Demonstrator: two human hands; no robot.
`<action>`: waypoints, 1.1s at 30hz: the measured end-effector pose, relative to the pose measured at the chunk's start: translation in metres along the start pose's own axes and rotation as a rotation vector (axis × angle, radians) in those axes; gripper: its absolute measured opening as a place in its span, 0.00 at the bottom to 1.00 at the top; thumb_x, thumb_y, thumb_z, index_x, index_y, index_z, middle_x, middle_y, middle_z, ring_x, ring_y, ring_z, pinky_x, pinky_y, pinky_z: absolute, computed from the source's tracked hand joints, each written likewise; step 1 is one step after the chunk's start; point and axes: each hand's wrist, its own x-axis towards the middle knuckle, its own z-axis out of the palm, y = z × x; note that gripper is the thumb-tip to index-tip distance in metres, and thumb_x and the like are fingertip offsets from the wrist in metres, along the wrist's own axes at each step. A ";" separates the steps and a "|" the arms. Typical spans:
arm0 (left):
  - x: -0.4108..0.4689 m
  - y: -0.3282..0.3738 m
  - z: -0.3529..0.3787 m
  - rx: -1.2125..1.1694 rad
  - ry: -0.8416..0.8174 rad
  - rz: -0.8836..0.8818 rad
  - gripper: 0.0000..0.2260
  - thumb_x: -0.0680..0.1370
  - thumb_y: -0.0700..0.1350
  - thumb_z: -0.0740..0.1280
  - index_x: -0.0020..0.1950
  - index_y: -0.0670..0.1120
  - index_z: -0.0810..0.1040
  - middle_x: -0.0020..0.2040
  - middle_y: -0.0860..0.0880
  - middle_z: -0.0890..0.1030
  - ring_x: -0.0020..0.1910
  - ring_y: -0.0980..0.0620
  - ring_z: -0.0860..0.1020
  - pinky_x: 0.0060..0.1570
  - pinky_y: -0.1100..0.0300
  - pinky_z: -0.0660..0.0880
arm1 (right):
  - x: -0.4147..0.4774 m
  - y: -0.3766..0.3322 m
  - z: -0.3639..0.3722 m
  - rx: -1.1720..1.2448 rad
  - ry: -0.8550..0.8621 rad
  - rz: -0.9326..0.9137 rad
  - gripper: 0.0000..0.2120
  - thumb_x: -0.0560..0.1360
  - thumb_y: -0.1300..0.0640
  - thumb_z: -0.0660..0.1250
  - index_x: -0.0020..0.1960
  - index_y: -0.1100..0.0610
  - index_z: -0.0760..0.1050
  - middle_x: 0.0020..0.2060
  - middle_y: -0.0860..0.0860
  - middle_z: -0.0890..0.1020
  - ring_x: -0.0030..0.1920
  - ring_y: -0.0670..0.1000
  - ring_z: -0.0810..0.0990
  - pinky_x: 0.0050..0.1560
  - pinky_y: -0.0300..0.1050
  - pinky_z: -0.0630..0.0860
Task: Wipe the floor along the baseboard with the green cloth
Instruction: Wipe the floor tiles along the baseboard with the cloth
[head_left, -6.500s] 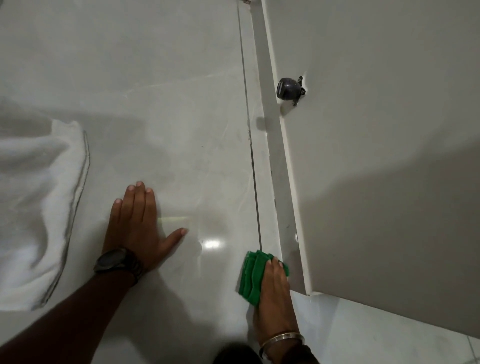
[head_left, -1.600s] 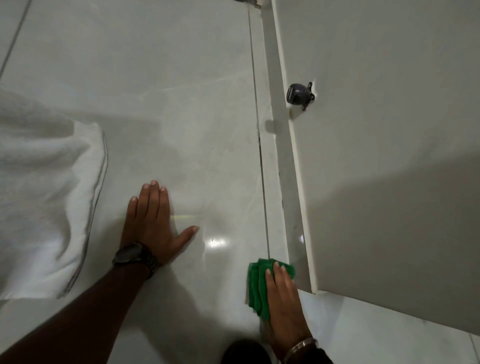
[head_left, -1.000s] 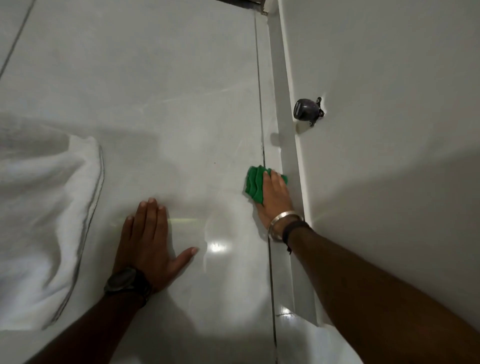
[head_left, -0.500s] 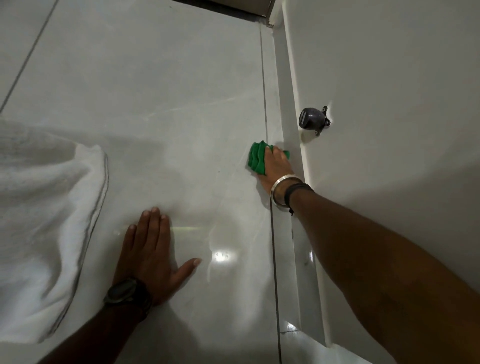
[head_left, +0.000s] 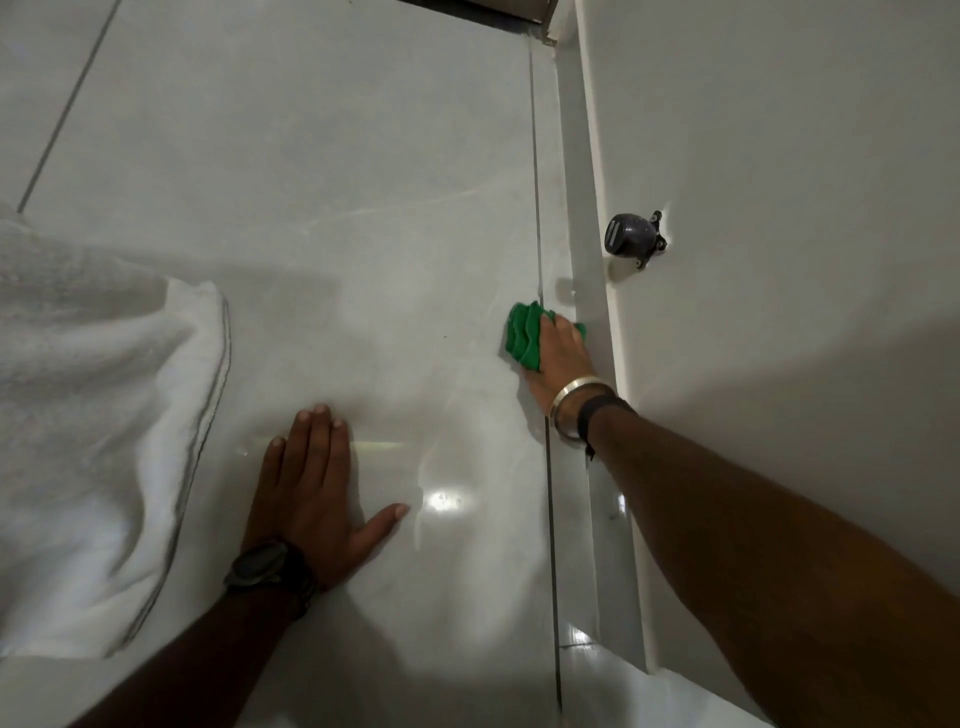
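The folded green cloth lies on the glossy pale floor tiles, right beside the white baseboard that runs up the right side. My right hand presses down on the cloth, arm stretched forward, with a metal bangle and a dark band at the wrist. Most of the cloth's right part is hidden under the hand. My left hand rests flat on the floor with fingers spread, a dark watch on its wrist.
A black door stopper sticks out of the white wall just above and beyond the cloth. A white towel lies rumpled on the floor at the left. A dark grout line runs parallel to the baseboard.
My right hand has slid the green cloth forward along the baseboard, from near the wall's corner to just below the door stopper. My left hand has stayed flat on the floor.
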 end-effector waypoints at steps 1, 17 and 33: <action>0.000 0.000 0.000 -0.002 -0.001 -0.002 0.51 0.72 0.74 0.60 0.79 0.35 0.62 0.81 0.34 0.62 0.81 0.35 0.59 0.75 0.37 0.57 | -0.018 -0.003 0.000 0.009 0.020 -0.014 0.30 0.70 0.58 0.68 0.68 0.66 0.62 0.63 0.63 0.69 0.63 0.63 0.67 0.68 0.56 0.63; -0.001 0.001 -0.002 0.012 -0.003 0.005 0.51 0.72 0.73 0.62 0.79 0.35 0.61 0.80 0.34 0.61 0.80 0.34 0.58 0.76 0.38 0.56 | -0.275 -0.008 0.046 0.072 -0.035 0.103 0.38 0.68 0.62 0.61 0.75 0.59 0.51 0.75 0.57 0.56 0.75 0.56 0.50 0.73 0.56 0.53; -0.001 -0.001 0.005 0.036 0.012 -0.009 0.51 0.71 0.74 0.61 0.80 0.35 0.61 0.81 0.35 0.60 0.81 0.36 0.57 0.76 0.38 0.55 | -0.037 0.001 0.010 0.023 0.027 0.011 0.33 0.70 0.60 0.67 0.71 0.65 0.59 0.68 0.63 0.66 0.68 0.64 0.63 0.72 0.54 0.57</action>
